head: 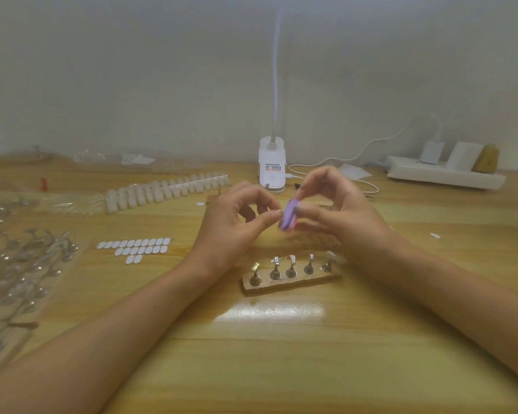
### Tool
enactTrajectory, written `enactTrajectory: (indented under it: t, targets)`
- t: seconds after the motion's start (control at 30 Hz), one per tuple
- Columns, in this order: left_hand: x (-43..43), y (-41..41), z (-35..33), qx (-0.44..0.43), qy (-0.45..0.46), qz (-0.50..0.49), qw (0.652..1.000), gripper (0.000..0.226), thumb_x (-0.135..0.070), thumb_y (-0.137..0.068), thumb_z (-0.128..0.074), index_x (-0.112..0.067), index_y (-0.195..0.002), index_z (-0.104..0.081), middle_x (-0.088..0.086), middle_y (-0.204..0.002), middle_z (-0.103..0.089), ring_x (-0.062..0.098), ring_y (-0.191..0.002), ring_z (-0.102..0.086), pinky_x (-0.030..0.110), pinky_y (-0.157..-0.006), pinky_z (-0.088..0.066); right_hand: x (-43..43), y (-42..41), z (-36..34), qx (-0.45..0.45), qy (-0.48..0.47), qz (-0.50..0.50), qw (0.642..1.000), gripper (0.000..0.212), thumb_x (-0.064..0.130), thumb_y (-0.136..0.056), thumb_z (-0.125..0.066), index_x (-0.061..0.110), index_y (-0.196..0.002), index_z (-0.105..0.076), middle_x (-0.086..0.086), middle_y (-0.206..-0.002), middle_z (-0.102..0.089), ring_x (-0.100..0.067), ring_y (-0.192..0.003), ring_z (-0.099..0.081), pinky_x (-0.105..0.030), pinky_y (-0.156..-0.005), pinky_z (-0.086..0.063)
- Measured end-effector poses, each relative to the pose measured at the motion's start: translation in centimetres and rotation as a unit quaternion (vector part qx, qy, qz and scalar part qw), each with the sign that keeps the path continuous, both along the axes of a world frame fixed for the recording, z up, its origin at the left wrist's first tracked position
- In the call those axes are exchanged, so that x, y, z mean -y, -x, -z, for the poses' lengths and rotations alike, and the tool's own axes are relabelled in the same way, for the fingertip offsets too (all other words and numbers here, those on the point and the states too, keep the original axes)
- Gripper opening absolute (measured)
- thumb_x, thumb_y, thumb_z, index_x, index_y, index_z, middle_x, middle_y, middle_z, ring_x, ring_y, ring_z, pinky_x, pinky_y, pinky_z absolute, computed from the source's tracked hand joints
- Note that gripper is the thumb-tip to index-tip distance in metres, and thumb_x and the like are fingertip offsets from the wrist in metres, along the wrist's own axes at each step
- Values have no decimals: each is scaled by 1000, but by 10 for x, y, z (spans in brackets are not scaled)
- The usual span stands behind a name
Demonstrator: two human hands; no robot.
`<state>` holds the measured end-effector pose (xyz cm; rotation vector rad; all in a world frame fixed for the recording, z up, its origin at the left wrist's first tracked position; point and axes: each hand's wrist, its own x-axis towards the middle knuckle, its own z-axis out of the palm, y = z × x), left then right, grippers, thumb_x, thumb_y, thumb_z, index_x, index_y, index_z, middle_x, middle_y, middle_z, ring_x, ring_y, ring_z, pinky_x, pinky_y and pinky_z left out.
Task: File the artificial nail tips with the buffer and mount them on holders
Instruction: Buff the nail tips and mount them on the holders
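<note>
My right hand (338, 213) pinches the purple buffer (287, 218). My left hand (237, 222) pinches something too small to tell. Nearer me than both, a wooden block (311, 282) carries five holders (275, 271).

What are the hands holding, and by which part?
The right hand pinches the purple buffer near its upper end. The left hand pinches a small item at the buffer, hidden by its fingertips; likely a nail tip.
</note>
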<state>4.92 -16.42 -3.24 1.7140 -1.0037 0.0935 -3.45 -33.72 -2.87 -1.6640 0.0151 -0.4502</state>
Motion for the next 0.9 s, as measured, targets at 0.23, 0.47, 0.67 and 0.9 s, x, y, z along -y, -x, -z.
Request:
enactTrajectory:
  t: [0.23, 0.47, 0.67, 0.9]
  targets:
    - [2, 0, 0, 26, -5, 3, 1000, 5, -6, -85, -73, -7, -81, -70, 2, -84, -62, 3, -73, -55, 18, -69, -46, -2, 3, 4, -31, 29, -34, 999, 26, 5, -89, -71, 13, -109, -56, -2, -101, -69, -29, -84, -75, -34, -72, -60]
    - [1, -2, 2, 33, -4, 8, 999, 5, -7, -85, -74, -7, -82, -71, 0, -85, -62, 2, -75, -56, 17, -70, -47, 0, 5, -1, -46, 7, -35, 998, 24, 10, -88, -71, 15, -109, -61, -8, -107, -67, -32, -88, -75, -37, -75, -61]
    - [4, -2, 2, 20, -26, 45, 998, 4, -8, -84, -75, -8, -81, -72, -6, -84, -62, 0, -75, -56, 17, -70, -46, 14, 2, -10, -2, -75, 95, 993, 23, 6, -93, -65, 9, -115, -59, -19, -109, -62, -28, -93, -74, -28, -77, -60]
    - [0, -6, 2, -157, -16, 66, 985, 9, -29, -80, -76, -23, -75, -71, -21, -60, -61, -2, -49, -43, 7, -50, -36, 18, 7, 2, -38, 143, 28, 989, 26, 17, -88, -72, 24, -111, -63, 7, -115, -67, -6, -108, -67, -27, -88, -56]
